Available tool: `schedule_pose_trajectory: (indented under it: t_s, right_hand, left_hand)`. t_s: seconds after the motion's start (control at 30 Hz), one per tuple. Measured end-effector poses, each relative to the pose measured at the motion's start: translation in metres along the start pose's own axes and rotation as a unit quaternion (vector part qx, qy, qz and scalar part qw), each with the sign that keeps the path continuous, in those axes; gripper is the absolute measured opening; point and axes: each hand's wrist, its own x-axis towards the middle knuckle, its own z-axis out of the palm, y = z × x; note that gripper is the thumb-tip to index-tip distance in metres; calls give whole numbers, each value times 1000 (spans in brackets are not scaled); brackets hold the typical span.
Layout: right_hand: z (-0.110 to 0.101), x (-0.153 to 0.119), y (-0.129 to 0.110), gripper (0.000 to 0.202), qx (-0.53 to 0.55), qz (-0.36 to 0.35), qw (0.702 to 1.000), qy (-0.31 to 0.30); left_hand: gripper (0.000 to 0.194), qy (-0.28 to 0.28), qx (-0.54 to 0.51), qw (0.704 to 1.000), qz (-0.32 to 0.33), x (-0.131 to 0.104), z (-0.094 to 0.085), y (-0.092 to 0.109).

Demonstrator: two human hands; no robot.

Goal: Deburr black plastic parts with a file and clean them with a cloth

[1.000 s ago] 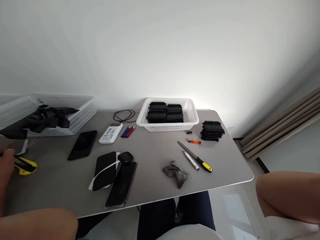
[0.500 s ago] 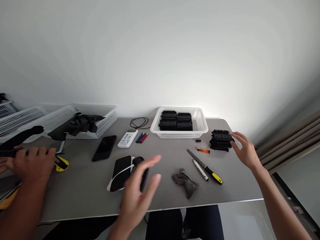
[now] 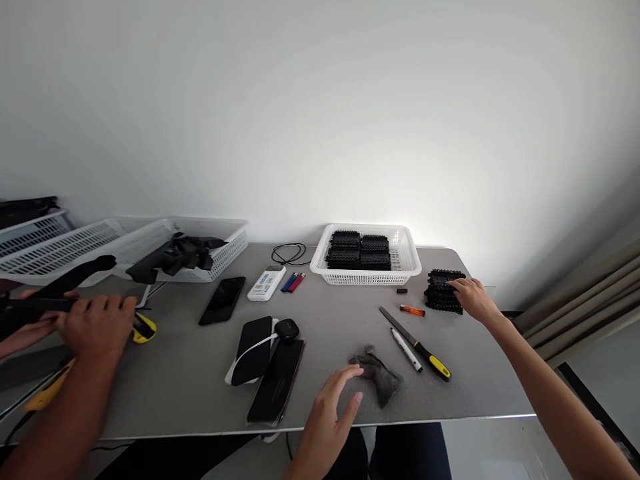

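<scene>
At the right side of the table, a stack of black plastic pieces with toothed edges (image 3: 444,293) has my right hand (image 3: 475,300) on its right side. The right fingers are drawn together and closed on the upper pieces; the thumb is partly hidden. My left hand (image 3: 330,417) hovers over the front edge, thumb and fingers apart, with nothing in it. Just beyond its fingertips lies a crumpled dark grey cloth (image 3: 377,380). Similar black toothed pieces (image 3: 359,251) fill much of a white plastic basket (image 3: 365,277) at the back.
A file with a yellow-black handle (image 3: 433,362), a white marker (image 3: 406,350), an orange lighter (image 3: 413,311) and a small black cap (image 3: 402,291) lie mid-right. Phones (image 3: 277,383) and a white power bank (image 3: 267,283) are left. A co-worker's hands (image 3: 97,327) hold a black strip.
My right hand has come onto the stack, its fingers closing together. My left hand has moved right and lower, away from the phones toward the cloth. The view has shifted slightly.
</scene>
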Motion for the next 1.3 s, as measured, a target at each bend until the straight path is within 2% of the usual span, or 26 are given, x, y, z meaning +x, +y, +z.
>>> schedule_pose_trajectory:
  t_s: [0.13,0.27,0.4,0.5,0.57,0.63,0.77,0.83,0.87,0.93,1.0,1.07,1.17,1.2,1.23,1.27,1.3]
  right_hand:
    - [-1,1,2,40,6,-21,1000,14]
    - [-13,2,4,41,6,-21,999,44]
    - [-39,-4,-4,39,64,10,990,125]
    - [-64,-11,-25,37,160,39,971,171]
    - [-79,-14,-47,37,196,29,962,189]
    - [-89,-14,-73,37,197,-7,956,215]
    - [-94,-7,-123,43,165,-120,946,252]
    - [-92,-2,-144,46,149,-165,943,248]
    - [-91,1,-151,47,143,-183,942,242]
    - [-88,5,-162,47,137,-207,942,227]
    - [-81,6,-164,48,138,-208,944,213]
    - [-67,5,-159,50,145,-178,948,221]
    - [-32,0,-146,47,153,-64,958,234]
    - [-18,-1,-141,43,141,-12,970,197]
    - [-4,-1,-138,40,120,21,985,122]
    - [9,-1,-136,39,96,36,994,43]
    - [21,0,-134,37,85,43,995,4]
  left_hand:
    - [36,-5,0,1000,-6,-2,0,-2]
    - [38,-16,-4,1000,-19,-3,-2,-5]
    - [40,9,-6,1000,-23,-3,-8,-17]
    - [40,23,-18,999,-37,1,-14,-20]
    - [41,19,-50,998,-44,8,-18,-10]
    - [43,11,-122,992,-31,20,-21,10]
    - [58,-40,-299,953,1,59,-22,55]
    - [65,-52,-353,934,8,82,-19,70]
    - [66,-40,-369,928,6,93,-17,74]
    - [62,6,-384,923,-12,112,-13,76]
    - [60,8,-388,921,-24,123,-11,71]
    - [62,15,-392,919,-43,129,-12,62]
    - [64,78,-388,915,-83,133,-21,48]
    - [65,97,-381,915,-91,133,-24,45]
    - [66,109,-375,916,-96,134,-28,42]
    - [67,115,-369,917,-95,136,-31,41]
    - [69,118,-366,919,-91,137,-34,41]
